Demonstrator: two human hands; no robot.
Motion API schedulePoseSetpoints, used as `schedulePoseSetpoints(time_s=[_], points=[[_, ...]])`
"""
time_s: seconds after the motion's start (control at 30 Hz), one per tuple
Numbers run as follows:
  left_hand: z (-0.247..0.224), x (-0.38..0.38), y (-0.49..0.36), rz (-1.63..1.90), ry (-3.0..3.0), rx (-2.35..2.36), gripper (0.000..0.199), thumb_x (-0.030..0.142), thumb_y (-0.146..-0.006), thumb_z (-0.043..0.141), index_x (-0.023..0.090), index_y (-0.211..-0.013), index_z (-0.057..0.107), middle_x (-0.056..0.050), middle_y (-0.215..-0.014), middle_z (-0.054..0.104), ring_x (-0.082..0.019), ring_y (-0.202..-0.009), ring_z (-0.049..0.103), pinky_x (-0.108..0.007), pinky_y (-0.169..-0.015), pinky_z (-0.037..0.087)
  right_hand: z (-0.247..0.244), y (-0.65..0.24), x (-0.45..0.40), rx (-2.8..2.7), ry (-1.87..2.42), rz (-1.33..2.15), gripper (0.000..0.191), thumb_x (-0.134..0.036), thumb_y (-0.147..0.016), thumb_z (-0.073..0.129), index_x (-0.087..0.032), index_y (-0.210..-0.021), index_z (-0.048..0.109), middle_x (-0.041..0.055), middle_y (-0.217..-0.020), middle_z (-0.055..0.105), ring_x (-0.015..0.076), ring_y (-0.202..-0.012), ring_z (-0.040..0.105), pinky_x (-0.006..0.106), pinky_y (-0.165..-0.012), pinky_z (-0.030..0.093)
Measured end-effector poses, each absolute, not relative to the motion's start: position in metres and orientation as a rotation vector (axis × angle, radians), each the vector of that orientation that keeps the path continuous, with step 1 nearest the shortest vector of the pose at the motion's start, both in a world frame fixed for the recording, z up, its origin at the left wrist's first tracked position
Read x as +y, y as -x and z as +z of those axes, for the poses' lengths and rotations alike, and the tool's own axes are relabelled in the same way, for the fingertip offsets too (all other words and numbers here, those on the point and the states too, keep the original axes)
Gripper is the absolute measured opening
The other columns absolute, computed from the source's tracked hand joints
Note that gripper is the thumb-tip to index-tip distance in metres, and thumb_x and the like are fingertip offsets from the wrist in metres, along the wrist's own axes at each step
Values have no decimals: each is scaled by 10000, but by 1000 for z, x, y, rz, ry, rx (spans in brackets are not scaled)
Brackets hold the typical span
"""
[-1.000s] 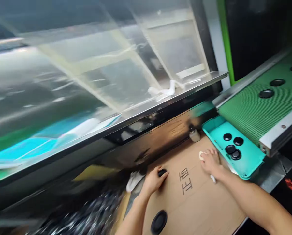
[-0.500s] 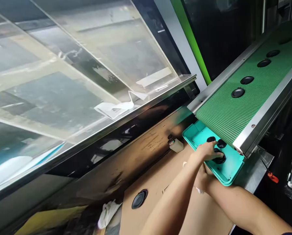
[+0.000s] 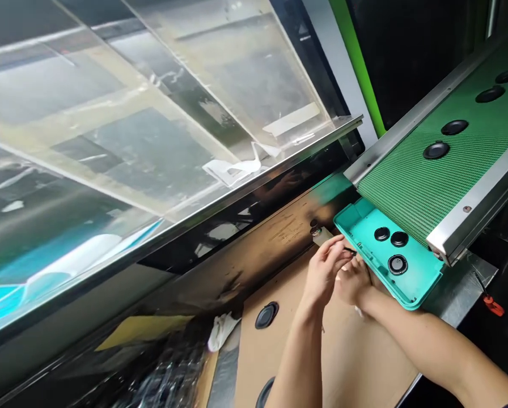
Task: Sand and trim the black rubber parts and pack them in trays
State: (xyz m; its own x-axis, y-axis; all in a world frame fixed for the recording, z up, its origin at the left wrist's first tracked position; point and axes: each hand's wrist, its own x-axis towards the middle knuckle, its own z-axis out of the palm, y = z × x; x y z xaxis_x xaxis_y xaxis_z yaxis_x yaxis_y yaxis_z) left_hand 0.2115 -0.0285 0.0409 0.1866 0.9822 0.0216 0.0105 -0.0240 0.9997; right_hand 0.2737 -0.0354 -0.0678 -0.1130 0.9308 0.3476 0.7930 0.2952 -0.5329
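My left hand [image 3: 325,269] is closed in a pinch at the near long side of a turquoise tray [image 3: 424,283]. A small dark piece [image 3: 350,250] shows at its fingertips; its full shape is hidden. Just beside it, my right hand [image 3: 352,281] is curled, its fingers close to the left fingertips, and what it holds is hidden. Inside the tray lie three round black parts: one black disc [image 3: 381,234], a second black disc [image 3: 399,238], and a ringed disc with a greyish centre [image 3: 397,264].
A green conveyor belt [image 3: 402,192] carrying several black discs [image 3: 436,150] ends above the tray. On the cardboard [image 3: 364,351] lies another black disc [image 3: 266,315]. Behind my left hand stands a small bottle [image 3: 321,233]. An orange-handled tool [image 3: 493,305] is at the right.
My left hand has left the disc in the tray and moved back beside my right hand, with a small dark piece at its fingertips. The view has shifted left.
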Motion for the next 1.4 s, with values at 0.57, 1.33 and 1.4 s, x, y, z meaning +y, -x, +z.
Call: schedulePoseSetpoints(time_s=[0.57, 1.33, 1.4], points=[[-59, -86, -107, 1358, -540, 778, 220, 253, -894, 654, 190, -1105, 658, -74, -1139, 732, -193, -967, 725, -468, -1015, 568, -52, -248, -53, -1893, 1223, 442, 290, -327, -950, 607, -219, -1204, 696, 83, -1175, 718, 221, -1123, 618, 335, -1017, 466], [-61, -70, -109, 1375, -299, 677, 458, 385, -1059, 286, 147, -1020, 676, -144, -1133, 732, -229, -1140, 689, -408, -1052, 544, -43, -218, -75, -2372, 1339, -54, 369, -341, -1038, 435, -236, -1267, 705, 123, -1286, 640, 279, -1083, 509, 387, -927, 412], [-64, -69, -109, 1369, -260, 650, 429, 365, -1059, 316, 143, -1036, 682, -137, -1103, 740, -225, -1121, 695, -397, -1054, 540, -43, -218, -75, -2336, 1402, -85, 371, -339, -1038, 440, -231, -1276, 702, 128, -1287, 639, 287, -1092, 501, 388, -913, 409]])
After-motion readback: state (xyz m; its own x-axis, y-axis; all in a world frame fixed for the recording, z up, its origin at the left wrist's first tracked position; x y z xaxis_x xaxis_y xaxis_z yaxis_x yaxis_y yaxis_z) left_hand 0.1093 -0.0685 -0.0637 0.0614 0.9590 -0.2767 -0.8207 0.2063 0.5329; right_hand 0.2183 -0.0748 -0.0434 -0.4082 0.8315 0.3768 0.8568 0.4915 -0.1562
